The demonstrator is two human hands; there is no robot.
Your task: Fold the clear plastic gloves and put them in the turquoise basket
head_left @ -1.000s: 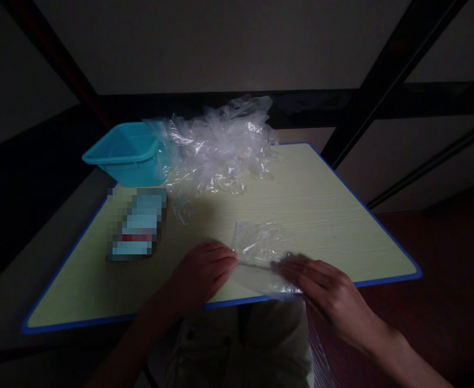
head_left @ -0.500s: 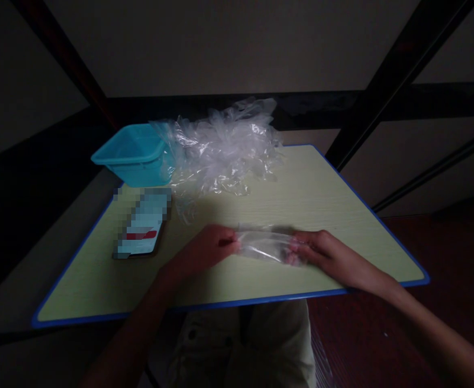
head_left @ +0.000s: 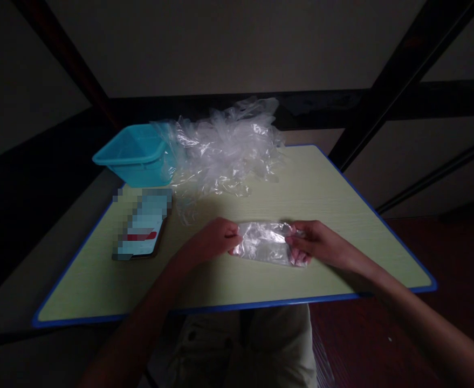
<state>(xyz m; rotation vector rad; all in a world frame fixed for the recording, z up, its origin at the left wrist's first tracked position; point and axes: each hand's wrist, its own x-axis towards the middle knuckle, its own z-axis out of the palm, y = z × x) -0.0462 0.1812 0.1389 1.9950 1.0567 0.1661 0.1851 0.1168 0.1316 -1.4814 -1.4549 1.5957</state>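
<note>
A clear plastic piece (head_left: 263, 242), shiny and wrinkled, is stretched between my hands over the front half of the table. My left hand (head_left: 219, 237) pinches its left end. At the right end, my right hand (head_left: 315, 242) is closed on it, and some fingers show through the plastic. Farther back lies a large loose pile of clear plastic (head_left: 228, 145), its left edge draped against a turquoise basket (head_left: 139, 170).
The light table (head_left: 325, 199) has a blue edge. A phone (head_left: 143, 226) with its screen lit and partly pixelated lies at the left. Dark metal bars and a wall stand behind. My legs are under the front edge.
The plastic between my hands has tilted and spread flatter, showing more of its wrinkled surface. Both hands have risen slightly in the picture and keep their hold.
</note>
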